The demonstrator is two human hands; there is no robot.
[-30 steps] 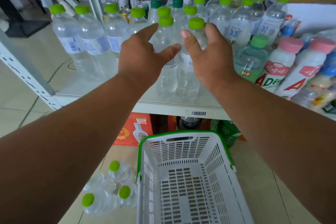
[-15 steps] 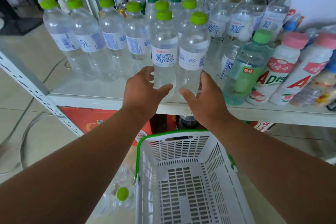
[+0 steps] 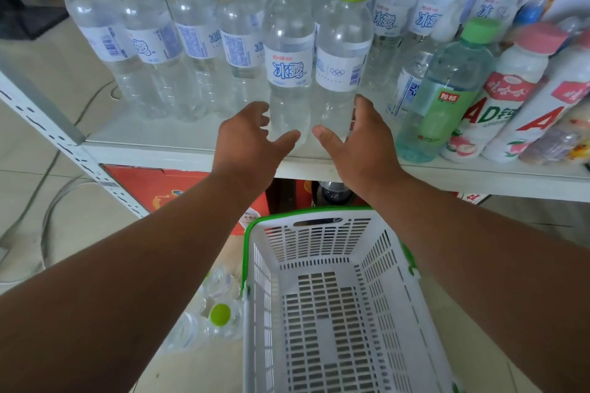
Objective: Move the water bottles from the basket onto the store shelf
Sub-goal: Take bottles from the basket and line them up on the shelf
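Two clear water bottles with green caps stand upright side by side at the front of the white shelf [image 3: 178,155]: the left bottle [image 3: 289,70] and the right bottle [image 3: 340,70]. My left hand [image 3: 250,142] is spread beside the left bottle's base, thumb in front of it. My right hand [image 3: 362,140] is spread beside the right bottle's base in the same way. Neither hand grips. Rows of like water bottles [image 3: 194,35] fill the shelf behind. Below my arms, the white basket with a green rim [image 3: 247,252] holds nothing.
A green drink bottle [image 3: 447,89] and pink-capped milk drinks [image 3: 514,86] stand right of the two bottles. Several water bottles [image 3: 220,314] lie on the floor left of the basket. A red box [image 3: 153,188] sits under the shelf.
Both hands have slid down from the bottles' shoulders to their bases and loosened. The two bottles now stand on the shelf's front edge.
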